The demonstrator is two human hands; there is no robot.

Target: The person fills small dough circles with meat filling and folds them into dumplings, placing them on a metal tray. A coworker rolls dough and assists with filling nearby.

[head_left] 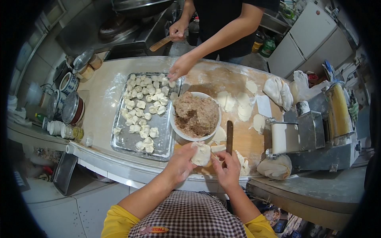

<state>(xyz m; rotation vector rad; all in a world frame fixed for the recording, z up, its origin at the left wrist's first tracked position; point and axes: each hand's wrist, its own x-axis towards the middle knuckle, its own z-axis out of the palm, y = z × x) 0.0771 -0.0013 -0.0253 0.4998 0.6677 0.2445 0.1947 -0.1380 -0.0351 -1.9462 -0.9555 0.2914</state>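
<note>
My left hand [179, 163] holds a pale dough wrapper [201, 154] on its fingers. Beside it, my right hand [228, 168] is closed, its fingertips close to the wrapper's right edge. A dark brown wooden stick [229, 137] runs away from me out of the right hand's fingers; its lower end is hidden there. Just beyond both hands stands a white bowl [175, 127] heaped with minced meat filling [196, 113]. Left of the bowl, a metal tray [162, 150] bears many folded dumplings [139, 104]. Flat wrappers [245, 107] lie on the floury board to the right.
Across the table, another person's hand [181, 66] reaches to the tray; their other hand grips a wooden spatula [160, 43]. A dough rolling machine [313, 127] stands at the right. Jars and pots [73, 108] line the left edge. A cloth bundle [278, 92] lies at the far right.
</note>
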